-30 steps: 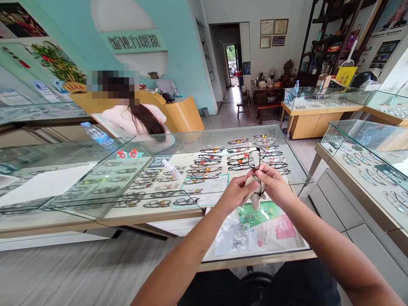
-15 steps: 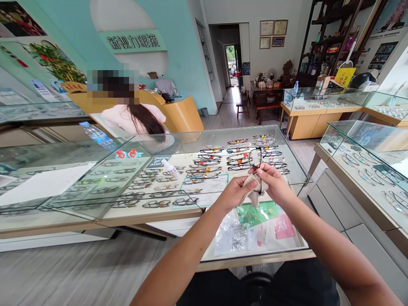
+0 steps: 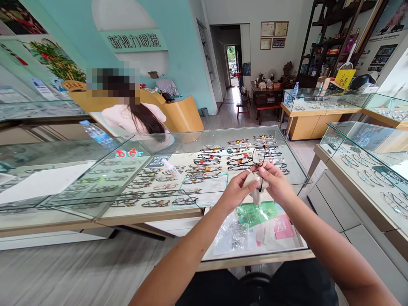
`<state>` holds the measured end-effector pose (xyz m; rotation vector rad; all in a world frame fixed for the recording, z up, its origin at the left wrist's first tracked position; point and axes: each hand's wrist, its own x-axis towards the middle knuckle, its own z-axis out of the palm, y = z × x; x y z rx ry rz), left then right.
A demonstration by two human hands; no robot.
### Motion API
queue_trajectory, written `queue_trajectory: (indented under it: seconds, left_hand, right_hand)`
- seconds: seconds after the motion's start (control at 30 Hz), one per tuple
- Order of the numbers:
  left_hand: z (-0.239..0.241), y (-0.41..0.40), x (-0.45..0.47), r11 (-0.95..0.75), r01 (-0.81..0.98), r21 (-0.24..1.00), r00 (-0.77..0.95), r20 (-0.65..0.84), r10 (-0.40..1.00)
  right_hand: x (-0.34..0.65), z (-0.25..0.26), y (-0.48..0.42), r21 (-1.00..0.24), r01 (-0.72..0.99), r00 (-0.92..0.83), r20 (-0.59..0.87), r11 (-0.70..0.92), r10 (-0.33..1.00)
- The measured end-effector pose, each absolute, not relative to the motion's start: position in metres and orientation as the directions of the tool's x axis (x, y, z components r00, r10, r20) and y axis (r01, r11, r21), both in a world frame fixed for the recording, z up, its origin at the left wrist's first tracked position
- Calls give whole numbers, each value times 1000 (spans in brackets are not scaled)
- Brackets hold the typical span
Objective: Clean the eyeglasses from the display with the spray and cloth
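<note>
a pair of dark-rimmed glasses was held up over the near right end of the glass display case, one lens rising clear of the fingers. the right hand had its thumb and fingertips pinched nearly closed on the frame; the left hand was closed on a pale cloth, thumb on top, though its under-fingers were hidden. with so light a pinch, a sharp tug of the cloth could, i judged, have twisted the thin frame or sent it down onto the case; grit in the folds might have scratched the lens. the cloth looked soft and crumpled, the rim slim and rounded. at the case's near right end, below the hands, lay a flat green packet and crinkled clear plastic. inside the case, slender frames ran in rows; beyond it was a person in pale pink.
</note>
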<state>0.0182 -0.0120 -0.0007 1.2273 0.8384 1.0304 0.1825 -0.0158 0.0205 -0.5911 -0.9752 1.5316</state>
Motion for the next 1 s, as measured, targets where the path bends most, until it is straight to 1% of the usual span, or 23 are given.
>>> queue_trajectory:
  seconds: [0.17,0.27,0.47,0.6,0.8,1.0]
  left_hand:
    - [-4,-12,18,93,-193,977,389,-11,921]
    - [-4,-12,18,104,-204,973,425,-8,905]
    - [0,-12,14,115,-96,989,509,-50,859]
    - [1,-13,13,93,-62,994,504,-49,862]
    - [6,-16,15,104,-114,988,462,-40,886]
    - [5,-16,15,55,-172,984,411,21,912]
  right_hand:
    - [183,17,-15,-839,-545,-209,149,12,967]
    - [184,16,-14,-845,-534,-207,141,9,968]
    - [183,18,-15,-849,-528,-208,139,9,968]
    - [184,20,-16,-857,-515,-214,137,8,967]
    - [183,16,-16,-850,-526,-245,147,-4,958]
    - [179,13,-18,-844,-537,-258,180,14,949]
